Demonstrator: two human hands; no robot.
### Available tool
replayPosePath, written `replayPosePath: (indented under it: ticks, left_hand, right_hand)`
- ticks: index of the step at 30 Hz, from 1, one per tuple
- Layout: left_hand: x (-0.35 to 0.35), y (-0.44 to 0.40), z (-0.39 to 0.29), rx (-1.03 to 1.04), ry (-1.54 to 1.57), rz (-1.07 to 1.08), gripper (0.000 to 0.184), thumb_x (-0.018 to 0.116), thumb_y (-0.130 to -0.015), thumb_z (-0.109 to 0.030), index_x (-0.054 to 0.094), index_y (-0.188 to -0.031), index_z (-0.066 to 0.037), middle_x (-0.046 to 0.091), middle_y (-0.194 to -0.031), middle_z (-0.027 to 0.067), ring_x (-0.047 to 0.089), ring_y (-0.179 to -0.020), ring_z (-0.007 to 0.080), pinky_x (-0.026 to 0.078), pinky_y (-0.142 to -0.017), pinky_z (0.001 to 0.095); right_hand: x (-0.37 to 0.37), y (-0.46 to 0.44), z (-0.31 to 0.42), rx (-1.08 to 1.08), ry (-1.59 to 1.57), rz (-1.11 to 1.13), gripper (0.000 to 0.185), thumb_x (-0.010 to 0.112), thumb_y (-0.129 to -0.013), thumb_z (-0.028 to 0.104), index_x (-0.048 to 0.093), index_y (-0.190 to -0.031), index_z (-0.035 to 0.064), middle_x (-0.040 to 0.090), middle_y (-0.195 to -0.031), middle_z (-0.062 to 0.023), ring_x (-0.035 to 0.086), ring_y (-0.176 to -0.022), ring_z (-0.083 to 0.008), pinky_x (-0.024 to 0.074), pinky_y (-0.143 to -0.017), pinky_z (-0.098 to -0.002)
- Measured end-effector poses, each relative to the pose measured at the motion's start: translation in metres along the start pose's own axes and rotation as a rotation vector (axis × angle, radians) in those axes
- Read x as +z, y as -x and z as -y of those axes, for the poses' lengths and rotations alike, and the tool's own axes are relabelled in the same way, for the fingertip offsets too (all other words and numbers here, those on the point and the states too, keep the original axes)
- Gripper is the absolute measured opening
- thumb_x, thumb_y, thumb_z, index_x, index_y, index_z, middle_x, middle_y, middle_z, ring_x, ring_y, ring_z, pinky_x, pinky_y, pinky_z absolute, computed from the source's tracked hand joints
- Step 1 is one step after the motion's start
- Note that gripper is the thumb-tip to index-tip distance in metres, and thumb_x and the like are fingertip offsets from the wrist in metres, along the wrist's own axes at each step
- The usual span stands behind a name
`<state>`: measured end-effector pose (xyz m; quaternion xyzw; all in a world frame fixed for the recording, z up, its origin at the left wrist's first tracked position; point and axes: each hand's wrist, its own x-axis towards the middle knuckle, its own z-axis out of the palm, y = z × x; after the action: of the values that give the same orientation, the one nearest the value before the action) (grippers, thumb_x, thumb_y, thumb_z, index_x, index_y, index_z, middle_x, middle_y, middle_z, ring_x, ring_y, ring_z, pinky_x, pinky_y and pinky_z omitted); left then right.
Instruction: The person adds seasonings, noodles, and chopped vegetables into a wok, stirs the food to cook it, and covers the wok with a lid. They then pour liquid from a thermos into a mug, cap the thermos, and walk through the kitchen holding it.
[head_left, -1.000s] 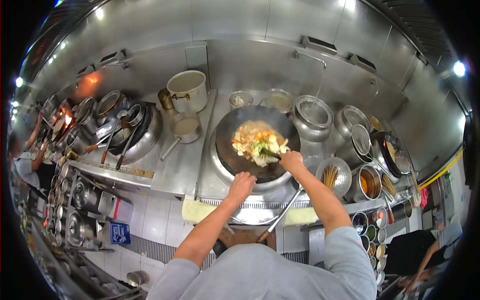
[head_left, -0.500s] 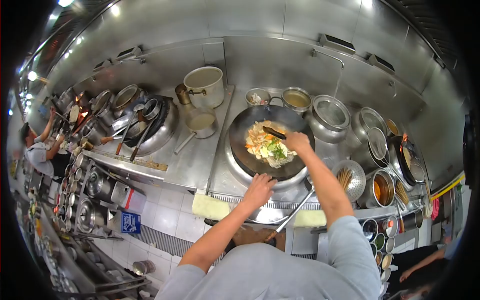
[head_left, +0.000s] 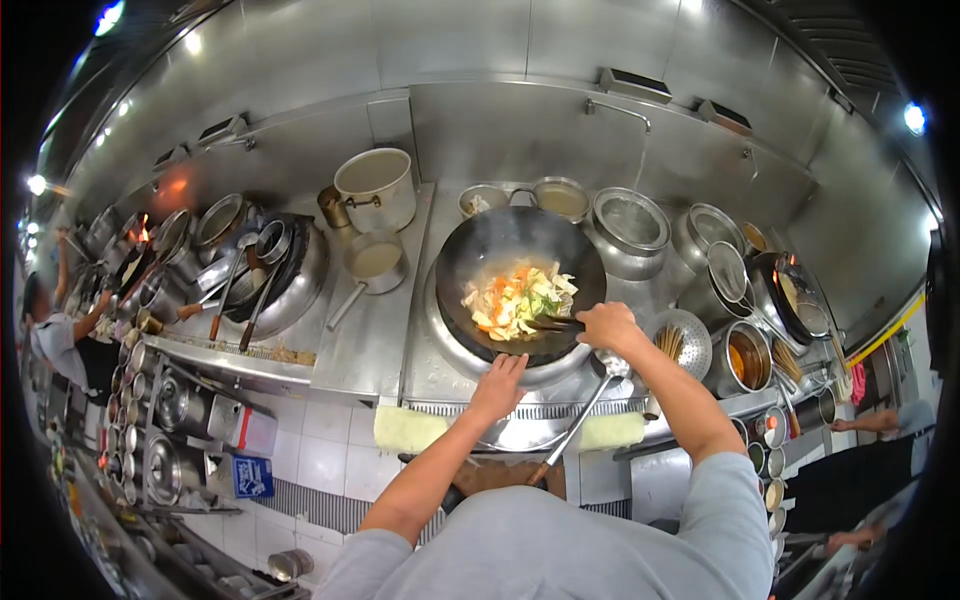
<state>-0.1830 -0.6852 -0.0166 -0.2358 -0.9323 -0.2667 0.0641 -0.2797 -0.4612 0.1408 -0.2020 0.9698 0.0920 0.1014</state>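
My right hand grasps the black tongs, which half a second ago hung above the food and now dip into its edge nearest that hand. The greens, heaped then, now lie more mixed in the wok, beyond my left hand. That one still touches the near rim; whether it grips, I can't tell.

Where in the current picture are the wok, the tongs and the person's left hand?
wok (head_left: pixel 522 235): head view, on its bare far inner wall.
tongs (head_left: pixel 559 324): head view, on the dark prongs.
left hand (head_left: pixel 496 389): head view, on the back of the hand.
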Motion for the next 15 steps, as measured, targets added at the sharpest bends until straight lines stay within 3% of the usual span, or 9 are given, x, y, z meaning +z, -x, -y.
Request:
replayPosePath:
  ticks: [3, 6, 8, 9, 12, 13, 15]
  left_hand:
    - [0.001, -0.005, -0.003, -0.008, 0.048, 0.038, 0.071, 0.071, -0.081, -0.017, 0.041, -0.142, 0.001, 0.047, -0.137, 0.0185, 0.039, -0.131, 0.0377, 0.035, -0.111, 0.0422]
    - [0.004, -0.007, -0.004, -0.041, 0.064, 0.038, 0.064, 0.073, -0.080, -0.018, 0.049, -0.137, -0.001, 0.052, -0.132, 0.0163, 0.043, -0.129, 0.0357, 0.041, -0.105, 0.0419]
    - [0.005, -0.002, 0.001, 0.030, 0.097, -0.022, 0.065, 0.072, -0.081, -0.018, 0.048, -0.140, -0.005, 0.049, -0.138, 0.0181, 0.040, -0.133, 0.0372, 0.040, -0.108, 0.0429]
    - [-0.002, 0.000, -0.002, 0.010, 0.130, 0.023, 0.064, 0.071, -0.083, -0.017, 0.047, -0.142, -0.007, 0.042, -0.148, 0.0182, 0.033, -0.141, 0.0379, 0.030, -0.116, 0.0430]
    - [-0.016, 0.009, -0.019, 0.023, 0.119, 0.015, 0.063, 0.070, -0.084, -0.016, 0.048, -0.142, -0.009, 0.039, -0.150, 0.0184, 0.031, -0.142, 0.0380, 0.029, -0.116, 0.0453]
    - [-0.015, 0.013, -0.022, 0.063, 0.135, -0.017, 0.061, 0.069, -0.085, -0.015, 0.048, -0.142, -0.011, 0.039, -0.150, 0.0186, 0.032, -0.141, 0.0386, 0.029, -0.116, 0.0465]
    - [-0.022, 0.025, -0.032, 0.078, 0.181, -0.032, 0.060, 0.069, -0.085, -0.015, 0.048, -0.141, -0.012, 0.040, -0.149, 0.0187, 0.033, -0.140, 0.0396, 0.031, -0.114, 0.0478]
  right_hand:
    - [0.042, -0.029, -0.025, 0.108, 0.092, 0.060, 0.030, 0.063, -0.087, 0.034, 0.072, -0.112, 0.0192, 0.071, -0.112, -0.0091, 0.069, -0.104, -0.0284, 0.0554, -0.086, -0.0416]
    - [0.061, -0.056, -0.044, 0.197, 0.047, 0.049, 0.038, 0.059, -0.088, 0.042, 0.068, -0.117, 0.0186, 0.069, -0.115, -0.0137, 0.066, -0.108, -0.0327, 0.0539, -0.089, -0.0445]
    - [0.035, -0.039, -0.040, 0.248, -0.009, 0.021, 0.038, 0.058, -0.088, 0.041, 0.068, -0.117, 0.0180, 0.068, -0.116, -0.0142, 0.066, -0.109, -0.0334, 0.0537, -0.090, -0.0449]
    - [0.026, -0.034, -0.039, 0.300, -0.063, -0.004, 0.038, 0.057, -0.089, 0.041, 0.068, -0.117, 0.0173, 0.068, -0.117, -0.0148, 0.065, -0.109, -0.0341, 0.0535, -0.090, -0.0454]
    - [0.042, -0.065, -0.046, 0.343, -0.145, -0.070, 0.040, 0.055, -0.089, 0.041, 0.067, -0.119, 0.0170, 0.068, -0.116, -0.0161, 0.065, -0.109, -0.0361, 0.0530, -0.091, -0.0469]
    - [0.048, -0.084, -0.042, 0.384, -0.168, -0.012, 0.035, 0.050, -0.092, 0.030, 0.068, -0.119, 0.0161, 0.067, -0.122, -0.0134, 0.065, -0.112, -0.0329, 0.0529, -0.092, -0.0434]
    - [0.094, -0.125, -0.031, 0.353, -0.232, -0.026, 0.038, 0.052, -0.091, 0.035, 0.066, -0.121, 0.0162, 0.067, -0.119, -0.0150, 0.065, -0.110, -0.0353, 0.0529, -0.092, -0.0454]
